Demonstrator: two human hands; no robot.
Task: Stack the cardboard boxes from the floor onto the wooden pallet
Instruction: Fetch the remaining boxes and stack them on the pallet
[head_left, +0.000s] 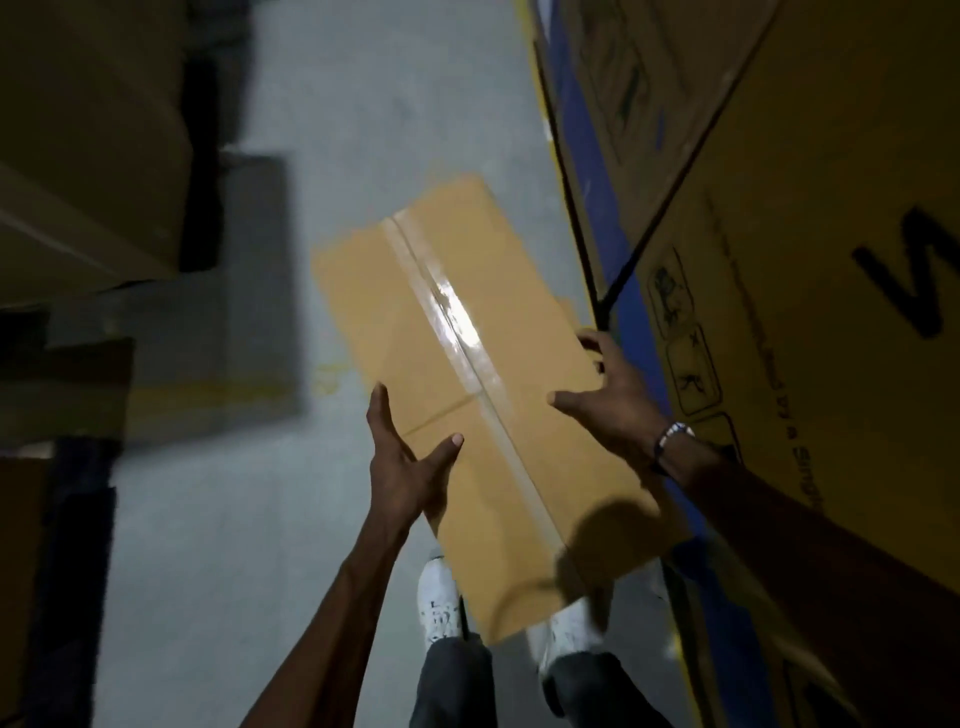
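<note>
Head view: a blurred look straight down at a dim concrete floor (218, 545) in a storeroom.
Box: a long tan box (467, 405), taped shut along its length, is held off the floor above the person's white shoes (441, 603).
Left hand: the left hand (408, 462) lies against the box's left long edge, thumb on top, fingers going under; its grip is closed on the box.
Right hand: the right hand (608, 395), with a wristband (672, 434), clasps the right long edge, fingers curled over the side; its grip also presses on the box.
Right side: large printed cartons (810, 291) stand close by, with a blue strip (587, 171) beside them.
Left side: more stacked cartons (88, 156) in shadow, and flat cardboard (249, 291) on the floor.
Pallet: no wooden pallet is clearly visible here.
Progress: this box seems lifted and in transit; setting it down is not yet done.
Remaining: how many boxes are already stacked, or left on the floor, cannot be told.
</note>
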